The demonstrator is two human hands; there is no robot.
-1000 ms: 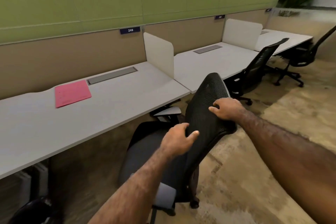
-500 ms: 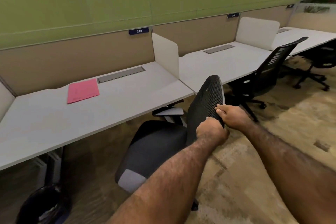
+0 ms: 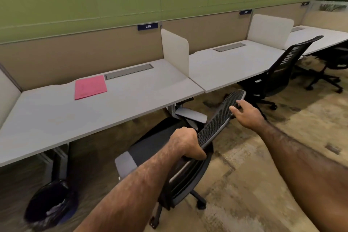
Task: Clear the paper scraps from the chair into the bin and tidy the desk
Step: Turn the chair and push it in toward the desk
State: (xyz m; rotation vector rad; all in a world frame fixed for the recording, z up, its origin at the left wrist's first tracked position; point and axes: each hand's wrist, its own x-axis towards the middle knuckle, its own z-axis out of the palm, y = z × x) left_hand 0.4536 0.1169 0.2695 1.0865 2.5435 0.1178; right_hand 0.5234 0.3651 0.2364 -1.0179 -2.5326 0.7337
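Observation:
A black mesh office chair (image 3: pixel 162 149) stands in front of the desk (image 3: pixel 56 118), its dark seat bare of scraps as far as I can see. My left hand (image 3: pixel 186 145) grips the lower edge of the mesh backrest (image 3: pixel 218 120). My right hand (image 3: pixel 246 115) holds the backrest's upper edge. A black bin (image 3: pixel 50 203) with a dark liner sits on the floor under the desk at the lower left, pale scraps inside it. A pink folder (image 3: pixel 90 86) lies flat on the desk near the back.
A white divider panel (image 3: pixel 175 52) separates this desk from its right-hand neighbour. A second black chair (image 3: pixel 278 73) is tucked at that neighbouring desk, and a third (image 3: pixel 331 73) stands further right. Patterned beige carpet covers the floor to the right.
The chair has turned and its backrest now shows edge-on. My left hand has slid down to the lower edge. The view has shifted left, bringing the bin into sight.

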